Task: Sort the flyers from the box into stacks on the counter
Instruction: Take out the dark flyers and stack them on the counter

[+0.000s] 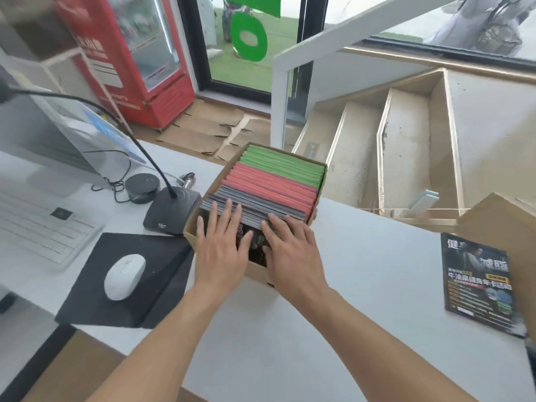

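Note:
A cardboard box [319, 181] stands on the white counter [362, 271], packed with upright flyers: green ones [285, 166] at the far end, red ones [272, 188] in the middle, dark ones [255, 208] nearest me. My left hand [220, 248] lies over the near left part of the box, straight fingers touching the tops of the dark flyers. My right hand [290, 250] lies beside it, fingers spread on the same flyers. A stack of dark flyers [478, 282] lies flat on the counter at the right.
Left of the box stand a desk microphone base [171, 213], a black mouse pad [130, 280] with a white mouse [124, 277], and a white keyboard [43, 230]. A second cardboard box [504, 219] sits at the far right. Stairs descend behind the counter.

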A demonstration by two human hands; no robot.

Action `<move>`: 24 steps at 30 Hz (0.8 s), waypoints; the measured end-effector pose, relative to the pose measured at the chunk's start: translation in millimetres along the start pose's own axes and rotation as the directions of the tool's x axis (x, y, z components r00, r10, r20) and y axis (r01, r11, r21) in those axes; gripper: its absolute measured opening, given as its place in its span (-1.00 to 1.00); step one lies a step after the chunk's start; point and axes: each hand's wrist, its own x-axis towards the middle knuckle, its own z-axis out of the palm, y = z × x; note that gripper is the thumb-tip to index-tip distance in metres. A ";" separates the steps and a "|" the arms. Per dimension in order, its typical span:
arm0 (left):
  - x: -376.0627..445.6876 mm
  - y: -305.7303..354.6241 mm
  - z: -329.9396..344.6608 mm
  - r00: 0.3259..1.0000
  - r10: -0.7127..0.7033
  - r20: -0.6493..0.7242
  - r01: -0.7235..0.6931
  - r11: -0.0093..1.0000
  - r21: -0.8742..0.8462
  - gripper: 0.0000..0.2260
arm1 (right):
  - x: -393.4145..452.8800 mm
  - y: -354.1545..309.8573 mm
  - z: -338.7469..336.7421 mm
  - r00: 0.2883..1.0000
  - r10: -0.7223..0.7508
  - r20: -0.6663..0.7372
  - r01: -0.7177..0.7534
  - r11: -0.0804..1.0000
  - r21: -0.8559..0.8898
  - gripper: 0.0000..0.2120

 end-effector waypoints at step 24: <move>-11.6 -11.4 6.6 0.995 0.080 -0.052 -0.083 0.994 -0.068 -0.43 | -1.6 -28.2 -4.2 0.992 -0.093 -0.083 0.074 0.976 -0.203 -0.68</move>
